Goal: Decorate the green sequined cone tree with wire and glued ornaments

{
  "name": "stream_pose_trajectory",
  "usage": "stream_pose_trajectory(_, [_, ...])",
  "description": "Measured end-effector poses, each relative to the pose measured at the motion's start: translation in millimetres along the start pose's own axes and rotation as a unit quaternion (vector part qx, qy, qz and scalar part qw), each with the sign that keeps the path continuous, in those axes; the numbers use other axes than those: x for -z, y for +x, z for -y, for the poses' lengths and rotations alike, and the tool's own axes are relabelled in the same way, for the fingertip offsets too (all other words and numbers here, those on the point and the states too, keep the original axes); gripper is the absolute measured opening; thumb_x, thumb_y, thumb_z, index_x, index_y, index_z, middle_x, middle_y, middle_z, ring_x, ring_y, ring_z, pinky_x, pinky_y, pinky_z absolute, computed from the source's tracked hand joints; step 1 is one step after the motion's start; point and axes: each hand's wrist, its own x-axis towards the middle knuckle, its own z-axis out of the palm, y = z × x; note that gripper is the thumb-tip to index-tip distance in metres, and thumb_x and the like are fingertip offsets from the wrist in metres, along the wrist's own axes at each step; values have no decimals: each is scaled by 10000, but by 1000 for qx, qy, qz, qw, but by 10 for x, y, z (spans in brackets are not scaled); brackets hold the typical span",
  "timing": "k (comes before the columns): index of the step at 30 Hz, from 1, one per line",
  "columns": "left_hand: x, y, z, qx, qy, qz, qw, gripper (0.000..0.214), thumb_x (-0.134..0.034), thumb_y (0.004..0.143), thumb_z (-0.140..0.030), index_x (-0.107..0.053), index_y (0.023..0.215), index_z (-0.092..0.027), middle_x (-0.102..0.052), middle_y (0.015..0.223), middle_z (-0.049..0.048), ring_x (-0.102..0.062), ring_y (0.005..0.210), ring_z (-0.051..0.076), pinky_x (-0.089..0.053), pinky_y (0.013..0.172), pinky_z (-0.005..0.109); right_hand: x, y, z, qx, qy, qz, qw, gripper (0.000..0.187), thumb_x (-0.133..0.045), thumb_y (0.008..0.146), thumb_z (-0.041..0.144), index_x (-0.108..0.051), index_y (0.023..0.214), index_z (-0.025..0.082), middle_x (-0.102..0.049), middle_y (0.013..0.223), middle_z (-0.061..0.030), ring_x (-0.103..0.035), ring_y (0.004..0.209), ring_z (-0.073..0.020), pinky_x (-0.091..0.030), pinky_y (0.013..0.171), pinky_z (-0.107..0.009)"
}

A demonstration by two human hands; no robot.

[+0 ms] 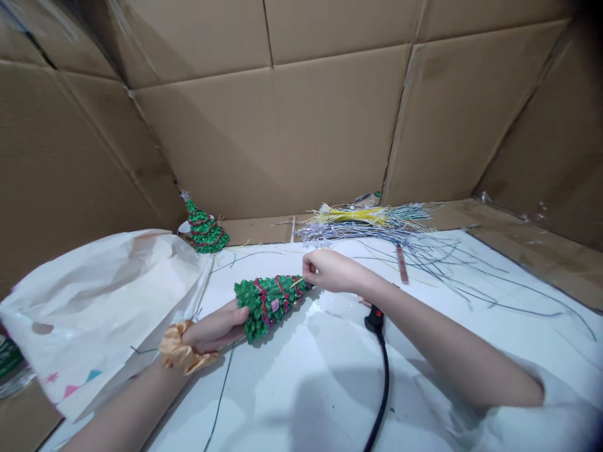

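A small green Christmas tree (264,307) with red garland lies tilted on its side above the white table, its tip pointing right. My left hand (223,326) is closed around its wide base end, the thumb on the near side. At the tip end, my right hand (330,270) is closed in a pinch; a thin yellowish strand shows beside the fingers, and what the fingertips hold is hidden. Just under my right wrist lies a black-handled tool with a red switch (375,314), mostly covered by the arm.
A second decorated tree (205,229) stands at the back left, behind a white plastic bag (117,295). Bundles of yellow wires (351,216) and green wires (424,238) lie at the back right, near a red strip (402,263). A black cable (384,389) runs toward me. Cardboard walls (330,125) enclose the table.
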Motion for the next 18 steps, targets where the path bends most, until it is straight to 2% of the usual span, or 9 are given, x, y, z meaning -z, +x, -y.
stream_pose_trajectory(4, [-5,15,11,-20,3,33,999,668,-571,787,-487,-392,1361,-195,-324,1456,75,-244,1356,275,-213,1119,360,-28,-27,85,-18,-21,-9,1000,175,-463,778,136,-637,793,144,-680,807,-80,-600,727,-181,-294,540,-253])
stream_pose_trajectory(7, [-10,22,12,-25,-1,29,999,627,-545,812,-472,-401,1356,-195,-349,1443,77,-278,1343,275,-229,1113,360,-51,-39,135,-23,-36,-8,999,162,-474,780,142,-635,789,151,-681,796,-77,-603,721,-187,-270,518,-257])
stream_pose_trajectory(13, [0,13,6,-10,14,28,999,681,-568,769,-520,-407,1351,-205,-334,1453,73,-253,1352,279,-219,1119,369,-78,-59,255,-19,-56,11,998,159,-479,809,157,-637,816,166,-681,806,-76,-607,732,-180,-280,529,-254])
stream_pose_trajectory(18, [-92,42,-39,-5,27,19,999,662,-543,786,-527,-421,1342,-187,-357,1440,87,-285,1338,288,-220,1117,393,26,-104,216,-26,-83,44,995,169,-497,808,210,-652,840,152,-684,826,-91,-610,753,-201,-298,543,-263])
